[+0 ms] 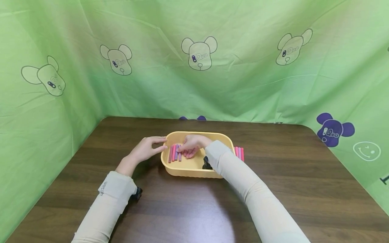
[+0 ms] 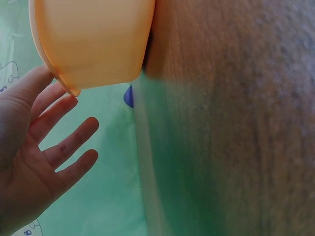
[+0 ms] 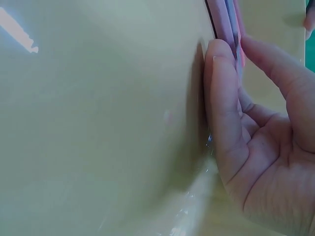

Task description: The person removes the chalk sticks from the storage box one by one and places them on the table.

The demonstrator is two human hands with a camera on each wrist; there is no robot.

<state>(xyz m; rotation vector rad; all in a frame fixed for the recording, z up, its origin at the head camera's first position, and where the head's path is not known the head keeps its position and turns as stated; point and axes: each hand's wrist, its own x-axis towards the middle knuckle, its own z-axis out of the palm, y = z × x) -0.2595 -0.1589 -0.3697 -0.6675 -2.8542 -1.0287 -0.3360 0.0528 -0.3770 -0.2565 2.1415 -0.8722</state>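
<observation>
A pale yellow oblong tub (image 1: 191,172) stands on the table. Inside its left end, a short row of thin pink and purple sticks (image 1: 173,153) lies side by side. My right hand (image 1: 192,144) reaches down into the tub and pinches the purple stick (image 3: 224,19) at the row's right side between thumb and fingers. With its fingers extended and spread, my left hand (image 1: 146,149) is at the tub's left rim. In the left wrist view, its thumb and a finger touch the rim, and the other fingers are clear of it.
More pink sticks (image 1: 239,153) lie beside the tub's right end, partly hidden by the right sleeve. A black wrist camera (image 1: 207,163) sits under the right cuff, inside the tub. Green printed cloth (image 1: 243,84) hangs around the brown wooden table (image 1: 182,206).
</observation>
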